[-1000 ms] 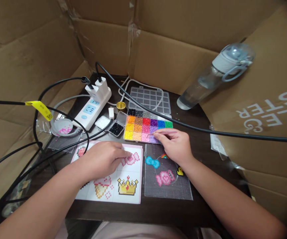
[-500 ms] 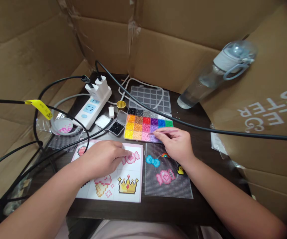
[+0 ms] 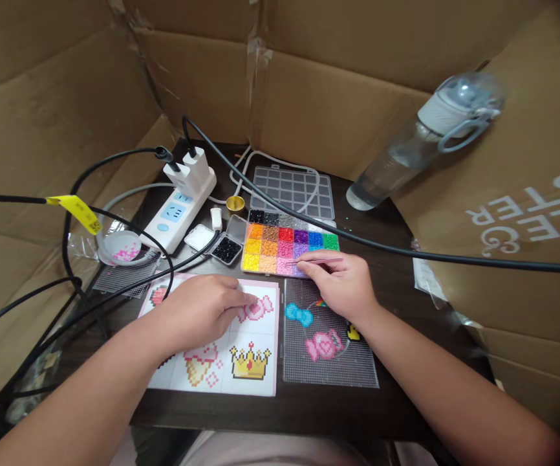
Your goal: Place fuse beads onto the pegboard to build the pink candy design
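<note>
My right hand [image 3: 343, 285] pinches a pair of pink tweezers [image 3: 326, 260], their tips over the light pink beads in the front row of the bead box [image 3: 259, 272]. Below that hand lies a clear pegboard [image 3: 326, 377], bearing a blue bow [image 3: 299, 314], a pink candy [image 3: 323, 345], a yellow-and-black figure [image 3: 353, 332] and part of a rainbow piece. My left hand [image 3: 207, 309] rests on the printed pattern sheet [image 3: 251, 387], index finger stretched onto the candy picture [image 3: 261, 308], other fingers curled under. It holds nothing; whether a bead sits between the tweezer tips is too small to tell.
Black cables [image 3: 406, 252] cross above the desk. A power strip [image 3: 178, 210], a small box of black beads [image 3: 226, 250], a gold cup [image 3: 235, 205] and a dish of pink beads [image 3: 123, 248] stand at the left. A water bottle [image 3: 406, 155] stands at the back right; cardboard walls enclose the desk.
My right hand and the tweezers have shifted very slightly left and down, still at the light pink beads. My left hand keeps its place on the candy picture.
</note>
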Tool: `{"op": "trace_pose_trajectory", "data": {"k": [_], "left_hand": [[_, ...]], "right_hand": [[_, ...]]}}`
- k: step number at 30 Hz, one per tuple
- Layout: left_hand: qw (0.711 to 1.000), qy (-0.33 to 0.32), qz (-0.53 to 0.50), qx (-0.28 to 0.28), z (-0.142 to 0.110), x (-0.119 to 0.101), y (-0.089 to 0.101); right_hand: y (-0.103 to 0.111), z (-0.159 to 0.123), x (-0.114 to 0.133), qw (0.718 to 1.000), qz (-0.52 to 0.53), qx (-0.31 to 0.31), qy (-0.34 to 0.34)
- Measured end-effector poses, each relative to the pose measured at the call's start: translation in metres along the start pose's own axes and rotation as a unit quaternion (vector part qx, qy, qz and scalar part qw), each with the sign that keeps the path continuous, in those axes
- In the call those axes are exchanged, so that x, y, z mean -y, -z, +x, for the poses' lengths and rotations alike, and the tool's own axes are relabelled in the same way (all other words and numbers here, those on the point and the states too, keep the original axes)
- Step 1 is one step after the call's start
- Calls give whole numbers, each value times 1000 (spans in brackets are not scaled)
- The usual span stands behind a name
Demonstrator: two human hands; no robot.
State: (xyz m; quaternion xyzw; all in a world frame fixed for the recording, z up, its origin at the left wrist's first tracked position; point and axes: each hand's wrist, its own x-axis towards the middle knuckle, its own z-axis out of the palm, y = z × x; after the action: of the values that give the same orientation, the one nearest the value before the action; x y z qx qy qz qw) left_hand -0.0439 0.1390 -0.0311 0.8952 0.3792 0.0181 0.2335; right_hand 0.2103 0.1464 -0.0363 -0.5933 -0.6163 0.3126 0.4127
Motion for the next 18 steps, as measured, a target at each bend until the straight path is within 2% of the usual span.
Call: {"op": "trace_pose_trajectory", "data": {"k": [4,12,18], "left_hand": [[1000,-5,10,-1,0,0,0],[1000,0,8,4,0,0,0],[1000,4,5,4,0,-1,1]], "right_hand": [[1,-1,1,999,7,-33,7],[-2,-2,0,999,34,16,-10],[0,-1,-1,999,29,-23,0]]}}
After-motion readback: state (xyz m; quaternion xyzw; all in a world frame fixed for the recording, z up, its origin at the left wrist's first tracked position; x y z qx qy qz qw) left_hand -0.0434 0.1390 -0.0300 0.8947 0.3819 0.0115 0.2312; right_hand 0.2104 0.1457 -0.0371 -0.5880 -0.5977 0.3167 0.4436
